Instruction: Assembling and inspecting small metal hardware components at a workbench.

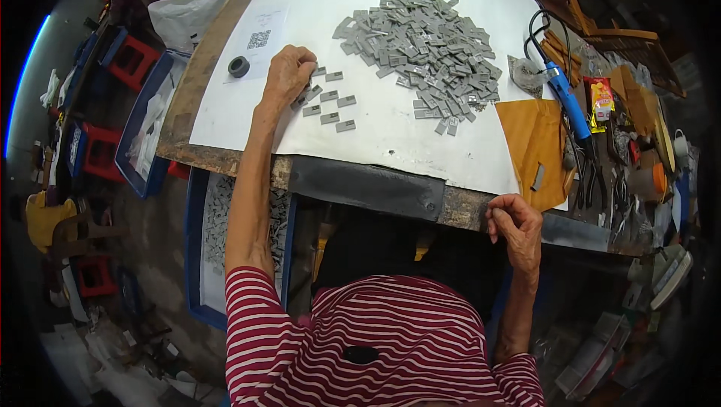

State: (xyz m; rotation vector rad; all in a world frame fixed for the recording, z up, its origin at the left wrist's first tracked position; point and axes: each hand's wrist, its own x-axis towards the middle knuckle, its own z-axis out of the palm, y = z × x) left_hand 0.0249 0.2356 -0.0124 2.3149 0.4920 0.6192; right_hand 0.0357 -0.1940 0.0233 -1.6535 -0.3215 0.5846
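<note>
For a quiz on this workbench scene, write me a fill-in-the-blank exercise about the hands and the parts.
1. The left hand rests on the small flat grey rectangular pieces laid out in ____.
2. The large heap of grey pieces lies on a ____ paper sheet.
3. The right hand is at the table's ____ edge.
4. The small black ring lies to the ____ of the left hand.

Missing words: rows; white; near; left

Red-white striped short-sleeved shirt; bare forearms

Left hand [289,73] outstretched, knuckles bent; right hand [514,223] loosely curled, nearer.
</note>
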